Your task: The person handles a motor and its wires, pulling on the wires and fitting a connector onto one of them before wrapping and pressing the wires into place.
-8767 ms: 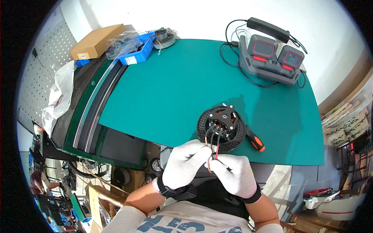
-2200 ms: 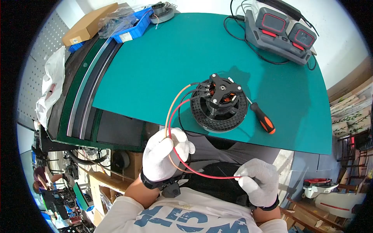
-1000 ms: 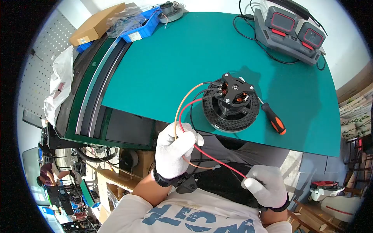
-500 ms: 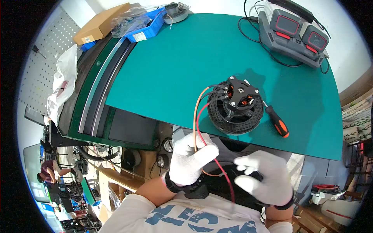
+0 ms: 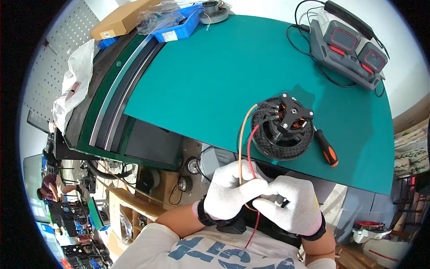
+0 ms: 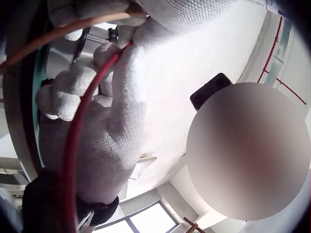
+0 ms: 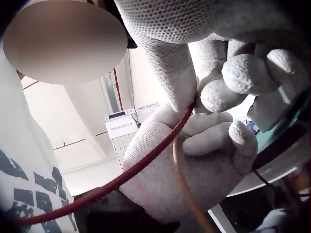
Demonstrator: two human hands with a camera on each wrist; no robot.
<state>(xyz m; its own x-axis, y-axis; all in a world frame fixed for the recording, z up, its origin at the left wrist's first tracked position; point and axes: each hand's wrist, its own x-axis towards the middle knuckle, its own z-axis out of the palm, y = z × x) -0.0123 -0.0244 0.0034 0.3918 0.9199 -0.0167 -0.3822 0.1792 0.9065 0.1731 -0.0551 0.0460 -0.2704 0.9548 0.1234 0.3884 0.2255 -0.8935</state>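
Your left hand (image 5: 230, 190) and your right hand (image 5: 291, 206), both in white gloves, meet just beyond the near edge of the green table (image 5: 215, 89). The thumb and the index finger of your left hand are pressed together and pinch the orange wire (image 5: 240, 152); the red wire (image 5: 249, 154) also runs into the place where the two hands meet, but I cannot tell how firmly the left fingers hold it. Your right thumb and index finger pinch the red wire, and the other right fingers are bent. The free length of this wire comes out below the hands and hangs before your shirt (image 5: 204, 251).

Both wires come from the black wheel motor (image 5: 283, 127), which lies on the table near its front edge, with the three-armed bracket facing up. A black wire (image 5: 238, 142) leaves from the same side. Just beside the wheel motor, on its right, lies the screwdriver (image 5: 329, 154) with an orange and black handle. Well apart, at the far side, stand the charger (image 5: 354, 74) and the blue bin (image 5: 177, 33).
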